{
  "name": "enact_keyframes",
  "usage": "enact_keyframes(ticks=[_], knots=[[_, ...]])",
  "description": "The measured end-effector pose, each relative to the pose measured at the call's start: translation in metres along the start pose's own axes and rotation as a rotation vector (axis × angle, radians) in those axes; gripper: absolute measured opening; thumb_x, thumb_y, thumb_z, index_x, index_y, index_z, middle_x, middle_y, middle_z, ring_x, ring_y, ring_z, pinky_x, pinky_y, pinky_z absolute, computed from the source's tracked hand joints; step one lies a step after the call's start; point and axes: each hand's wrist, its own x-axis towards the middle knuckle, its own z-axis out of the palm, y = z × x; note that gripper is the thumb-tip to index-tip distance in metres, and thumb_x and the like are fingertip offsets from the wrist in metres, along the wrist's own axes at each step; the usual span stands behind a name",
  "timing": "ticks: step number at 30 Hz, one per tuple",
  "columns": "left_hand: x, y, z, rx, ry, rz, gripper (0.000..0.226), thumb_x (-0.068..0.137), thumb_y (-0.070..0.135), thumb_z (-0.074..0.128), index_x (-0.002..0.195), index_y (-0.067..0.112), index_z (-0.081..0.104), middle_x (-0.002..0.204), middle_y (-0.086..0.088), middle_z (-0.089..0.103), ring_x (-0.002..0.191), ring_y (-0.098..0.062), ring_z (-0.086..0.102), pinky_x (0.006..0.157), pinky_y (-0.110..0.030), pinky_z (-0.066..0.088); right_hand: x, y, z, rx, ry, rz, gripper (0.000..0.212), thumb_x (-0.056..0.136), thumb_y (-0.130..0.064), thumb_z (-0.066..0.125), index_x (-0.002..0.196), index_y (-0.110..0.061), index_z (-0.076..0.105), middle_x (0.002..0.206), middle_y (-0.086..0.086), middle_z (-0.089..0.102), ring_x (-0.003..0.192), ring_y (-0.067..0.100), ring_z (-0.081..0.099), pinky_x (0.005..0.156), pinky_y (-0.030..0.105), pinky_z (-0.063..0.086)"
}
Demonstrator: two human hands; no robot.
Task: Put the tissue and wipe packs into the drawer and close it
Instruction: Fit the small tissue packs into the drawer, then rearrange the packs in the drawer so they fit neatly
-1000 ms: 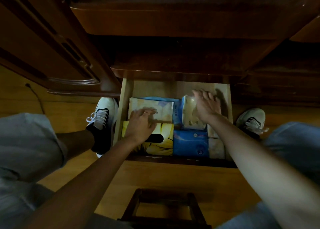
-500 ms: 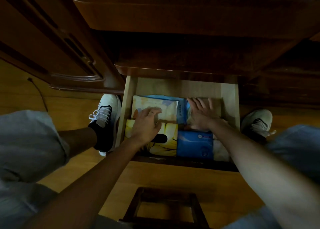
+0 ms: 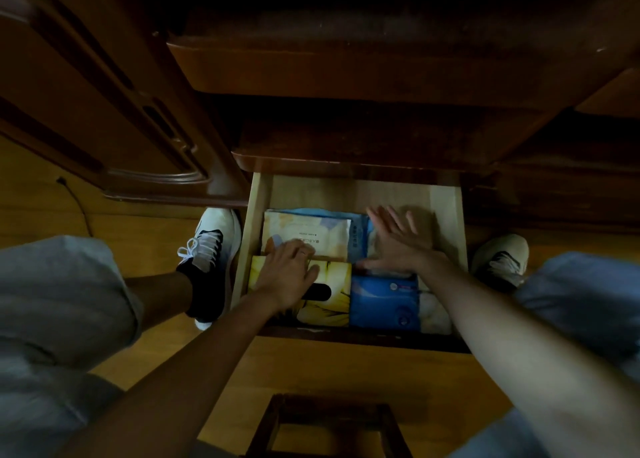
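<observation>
Head view: left hand (image 3: 287, 277) flat on yellow pack (image 3: 332, 305); right hand (image 3: 398, 242) splayed, seemingly pressing packs in drawer (image 3: 446, 208).

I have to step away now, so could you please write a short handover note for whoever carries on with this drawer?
Left hand: curled fingers rest on the yellow tissue box, front left of the drawer.
Right hand: open, flat on a pale pack at the back right.
Also inside: pale pack back left, blue wipe pack at the front.
Done: packs are in the drawer.
Left: lift both hands out and push the open drawer shut.
</observation>
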Motion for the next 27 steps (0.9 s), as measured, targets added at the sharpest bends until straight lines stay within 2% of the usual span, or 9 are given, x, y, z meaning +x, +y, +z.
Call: enact_keyframes(ticks=[4, 7, 10, 13, 16, 19, 21, 24, 27], knots=[[-0.004, 0.006, -0.019, 0.018, -0.049, 0.009, 0.051, 0.100, 0.040, 0.050, 0.145, 0.017, 0.047, 0.150, -0.005, 0.045, 0.141, -0.023, 0.034, 0.119, -0.046, 0.022, -0.036, -0.015, -0.029, -0.003, 0.199, 0.016, 0.104, 0.089, -0.065, 0.058, 0.163, -0.025, -0.002, 0.172, 0.005, 0.002, 0.157, 0.022, -0.007, 0.125, 0.051, -0.003], [-0.010, 0.019, -0.054, 0.039, 0.011, 0.020, 0.050, 0.097, 0.039, 0.052, 0.144, 0.021, 0.050, 0.151, -0.003, 0.043, 0.138, -0.025, 0.038, 0.110, -0.042, 0.038, -0.075, -0.031, -0.066, 0.077, 0.279, 0.014, 0.082, 0.095, -0.046, 0.063, 0.162, -0.024, 0.020, 0.167, 0.005, 0.026, 0.153, 0.024, 0.020, 0.123, 0.044, 0.019], [-0.019, 0.037, -0.111, 0.053, 0.137, 0.046, 0.055, 0.096, 0.039, 0.053, 0.148, 0.025, 0.041, 0.150, 0.000, 0.041, 0.139, -0.025, 0.038, 0.111, -0.042, 0.037, -0.126, -0.048, -0.114, 0.136, 0.410, -0.052, 0.058, 0.099, -0.035, 0.063, 0.153, -0.032, 0.042, 0.155, -0.006, 0.046, 0.142, 0.014, 0.040, 0.114, 0.037, 0.037], [-0.036, 0.062, -0.190, 0.100, 0.384, 0.182, 0.049, 0.095, 0.036, 0.055, 0.142, 0.028, 0.049, 0.144, 0.004, 0.048, 0.133, -0.021, 0.046, 0.106, -0.042, 0.042, -0.180, -0.066, -0.174, 0.107, 0.714, -0.157, 0.034, 0.100, -0.027, 0.060, 0.132, -0.036, 0.062, 0.125, -0.022, 0.062, 0.115, -0.004, 0.055, 0.095, 0.029, 0.054], [-0.050, 0.093, -0.282, 0.140, 0.723, 0.357, 0.037, 0.095, 0.028, 0.057, 0.132, 0.025, 0.057, 0.133, 0.005, 0.057, 0.120, -0.018, 0.055, 0.095, -0.035, 0.050, -0.223, -0.084, -0.245, 0.012, 1.181, -0.339, 0.020, 0.097, -0.018, 0.062, 0.109, -0.028, 0.073, 0.097, -0.020, 0.070, 0.095, -0.001, 0.061, 0.072, 0.026, 0.057], [-0.053, 0.128, -0.362, 0.144, 0.984, 0.467, 0.030, 0.094, 0.023, 0.058, 0.123, 0.020, 0.062, 0.122, 0.004, 0.061, 0.112, -0.019, 0.056, 0.086, -0.035, 0.053, -0.247, -0.096, -0.320, -0.127, 1.482, -0.393, 0.017, 0.093, -0.017, 0.060, 0.104, -0.023, 0.071, 0.097, -0.013, 0.069, 0.094, 0.010, 0.060, 0.074, 0.025, 0.051], [-0.044, 0.148, -0.402, 0.123, 1.041, 0.457, 0.031, 0.093, 0.024, 0.059, 0.123, 0.020, 0.062, 0.122, 0.002, 0.061, 0.112, -0.020, 0.055, 0.083, -0.036, 0.053, -0.247, -0.096, -0.360, -0.151, 1.526, -0.281, 0.023, 0.089, -0.018, 0.063, 0.111, -0.020, 0.068, 0.108, -0.004, 0.066, 0.103, 0.018, 0.056, 0.084, 0.033, 0.049], [-0.015, 0.173, -0.436, 0.026, 0.985, 0.367, 0.046, 0.092, 0.037, 0.060, 0.135, 0.025, 0.051, 0.135, 0.001, 0.052, 0.120, -0.021, 0.051, 0.085, -0.037, 0.049, -0.233, -0.085, -0.396, -0.016, 1.476, -0.048, 0.044, 0.088, -0.024, 0.069, 0.129, -0.015, 0.056, 0.135, 0.007, 0.056, 0.124, 0.028, 0.051, 0.095, 0.043, 0.046], [0.022, 0.197, -0.450, -0.059, 0.870, 0.341, 0.070, 0.085, 0.051, 0.063, 0.146, 0.032, 0.036, 0.146, -0.001, 0.040, 0.132, -0.024, 0.043, 0.093, -0.042, 0.048, -0.217, -0.063, -0.423, 0.114, 1.252, 0.095, 0.070, 0.094, -0.033, 0.066, 0.154, -0.019, 0.034, 0.166, 0.009, 0.024, 0.150, 0.030, 0.026, 0.114, 0.053, 0.036]])
